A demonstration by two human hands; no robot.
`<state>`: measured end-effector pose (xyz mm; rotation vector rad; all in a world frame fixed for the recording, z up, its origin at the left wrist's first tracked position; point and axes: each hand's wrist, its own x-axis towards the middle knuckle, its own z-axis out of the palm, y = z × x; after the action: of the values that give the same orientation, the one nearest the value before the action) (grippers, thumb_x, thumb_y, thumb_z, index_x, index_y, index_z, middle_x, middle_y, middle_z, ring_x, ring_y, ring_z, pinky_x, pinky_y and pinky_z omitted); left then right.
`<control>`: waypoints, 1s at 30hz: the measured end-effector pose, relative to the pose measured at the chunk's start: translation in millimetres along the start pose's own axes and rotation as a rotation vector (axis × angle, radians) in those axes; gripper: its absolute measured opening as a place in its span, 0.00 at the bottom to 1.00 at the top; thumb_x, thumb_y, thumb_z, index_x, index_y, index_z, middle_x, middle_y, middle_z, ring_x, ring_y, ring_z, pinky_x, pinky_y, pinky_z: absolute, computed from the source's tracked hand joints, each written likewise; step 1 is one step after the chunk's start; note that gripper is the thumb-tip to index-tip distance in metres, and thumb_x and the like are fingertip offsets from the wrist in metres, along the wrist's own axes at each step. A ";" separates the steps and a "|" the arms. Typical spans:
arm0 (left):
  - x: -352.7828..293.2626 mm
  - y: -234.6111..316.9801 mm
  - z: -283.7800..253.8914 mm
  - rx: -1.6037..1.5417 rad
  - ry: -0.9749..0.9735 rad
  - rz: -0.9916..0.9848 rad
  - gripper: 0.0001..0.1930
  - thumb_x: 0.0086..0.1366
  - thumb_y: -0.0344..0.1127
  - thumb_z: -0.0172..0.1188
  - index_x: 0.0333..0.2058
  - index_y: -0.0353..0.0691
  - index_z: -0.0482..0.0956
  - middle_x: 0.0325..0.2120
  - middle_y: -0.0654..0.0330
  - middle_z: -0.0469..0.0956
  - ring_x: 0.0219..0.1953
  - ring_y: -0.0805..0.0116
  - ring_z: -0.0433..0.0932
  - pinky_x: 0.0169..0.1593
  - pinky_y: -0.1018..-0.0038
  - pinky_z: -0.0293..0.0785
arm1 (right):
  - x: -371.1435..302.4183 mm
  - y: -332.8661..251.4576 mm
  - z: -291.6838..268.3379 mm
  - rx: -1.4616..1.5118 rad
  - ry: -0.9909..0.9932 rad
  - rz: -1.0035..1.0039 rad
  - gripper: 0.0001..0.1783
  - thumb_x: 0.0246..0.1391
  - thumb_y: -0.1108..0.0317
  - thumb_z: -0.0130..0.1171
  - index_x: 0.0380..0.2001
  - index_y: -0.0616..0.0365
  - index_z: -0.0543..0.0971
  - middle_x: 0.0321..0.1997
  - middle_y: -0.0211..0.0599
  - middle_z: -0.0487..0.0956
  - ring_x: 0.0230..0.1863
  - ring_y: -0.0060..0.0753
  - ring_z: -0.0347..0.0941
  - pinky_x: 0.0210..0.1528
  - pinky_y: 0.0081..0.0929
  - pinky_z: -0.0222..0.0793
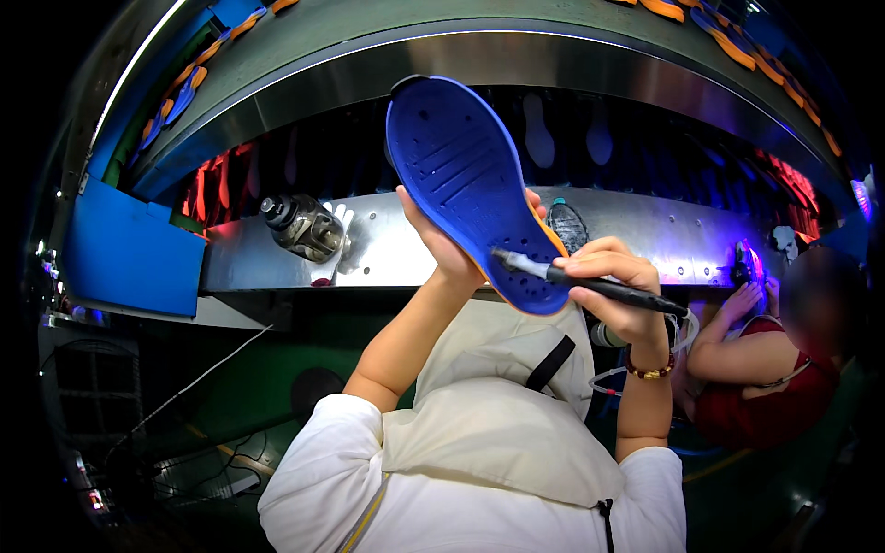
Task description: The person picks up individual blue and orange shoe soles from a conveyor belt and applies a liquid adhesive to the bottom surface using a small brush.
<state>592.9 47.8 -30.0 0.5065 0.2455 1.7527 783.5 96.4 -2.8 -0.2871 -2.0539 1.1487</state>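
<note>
My left hand [441,238] is wrapped round a blue shoe sole [452,157] with an orange edge; its fingertips show at the sole's right side. The sole is tilted upward, its wide end far and its narrower end near me, grooves and small holes facing me. My right hand [619,281] grips a brush [608,288] with a black handle, and a clear tube trails from the handle's end. The pale brush head lies over the sole's near end, next to the holes; whether its dark bristles touch the surface I cannot tell.
A steel ledge [645,241] runs across in front of me, carrying a dark metal device [302,227] on the left and a dark, clear-topped object [566,224] behind the sole. Blue and orange soles [728,46] line the green conveyor [355,23]. A co-worker [765,369] in red sits at the right.
</note>
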 end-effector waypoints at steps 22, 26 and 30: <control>2.9 18.2 -12.5 0.000 0.072 -0.156 0.49 0.55 0.75 0.24 0.56 0.33 0.59 0.48 0.42 0.68 0.51 0.49 0.69 0.54 0.55 0.65 | -36.7 42.1 24.5 0.926 0.157 0.425 0.11 0.49 0.79 0.54 0.38 0.68 0.74 0.42 0.52 0.76 0.45 0.40 0.74 0.53 0.39 0.68; -37.9 -29.6 -14.3 -0.001 0.014 -0.141 0.41 0.60 0.68 0.29 0.61 0.41 0.50 0.58 0.52 0.59 0.58 0.55 0.62 0.59 0.58 0.58 | -37.9 38.2 56.6 1.093 0.402 0.361 0.11 0.52 0.76 0.53 0.40 0.67 0.72 0.44 0.50 0.75 0.41 0.37 0.75 0.46 0.36 0.73; -30.8 -11.1 -40.2 0.139 0.047 -0.297 0.33 0.63 0.53 0.39 0.60 0.37 0.52 0.54 0.48 0.64 0.54 0.55 0.68 0.57 0.59 0.64 | -44.7 26.0 42.7 0.581 0.064 0.545 0.12 0.46 0.78 0.60 0.38 0.66 0.76 0.43 0.45 0.78 0.27 0.20 0.72 0.30 0.17 0.71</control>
<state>589.3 25.1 -76.5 0.5013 0.4553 1.4651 780.3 60.9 -59.6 -0.5996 -1.5274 1.9722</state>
